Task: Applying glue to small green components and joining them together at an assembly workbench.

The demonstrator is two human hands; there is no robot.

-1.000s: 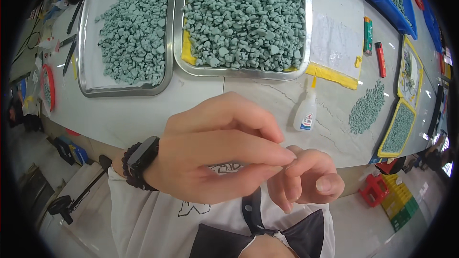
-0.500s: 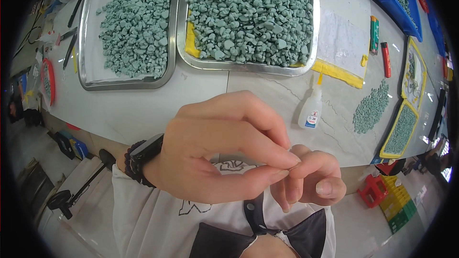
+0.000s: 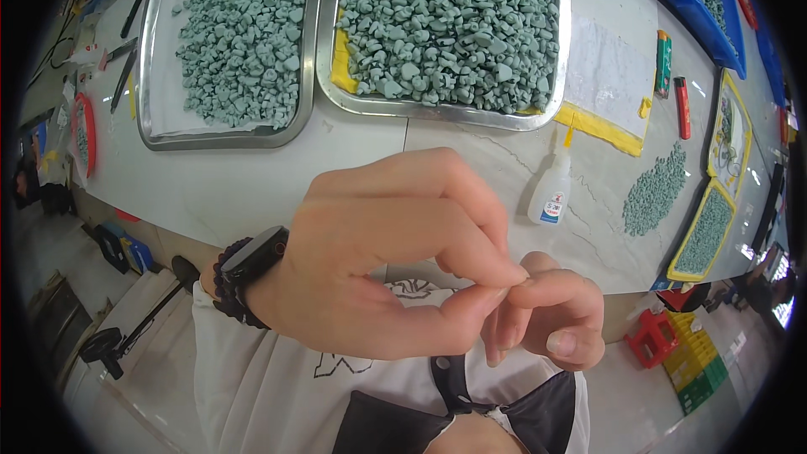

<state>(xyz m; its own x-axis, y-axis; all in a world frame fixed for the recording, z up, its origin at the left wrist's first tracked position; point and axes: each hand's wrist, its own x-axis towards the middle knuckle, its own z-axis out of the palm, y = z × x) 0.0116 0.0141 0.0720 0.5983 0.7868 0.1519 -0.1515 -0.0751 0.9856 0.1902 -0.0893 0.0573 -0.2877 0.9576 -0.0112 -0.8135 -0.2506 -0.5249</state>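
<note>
My left hand (image 3: 378,261) fills the middle of the view, raised close to the camera, with a black watch (image 3: 252,256) and a bead bracelet on its wrist. Its thumb and fingertips are pinched together against the index fingertip of my right hand (image 3: 551,319). The right hand is curled just below and to the right. I see nothing between the fingertips; anything there is too small to make out. A small white glue bottle (image 3: 551,189) stands on the white table (image 3: 252,185) just beyond the hands.
Two steel trays (image 3: 227,141) (image 3: 445,111) heaped with grey-green stone chips lie at the back. At the right are a loose pile of chips (image 3: 656,189), a yellow tray (image 3: 702,231), a red lighter (image 3: 683,107) and a blue bin (image 3: 698,8). A red stool (image 3: 651,336) stands on the floor.
The hands keep the same pinch at the fingertips; the view has shifted slightly, with the trays sliding a little up and right.
</note>
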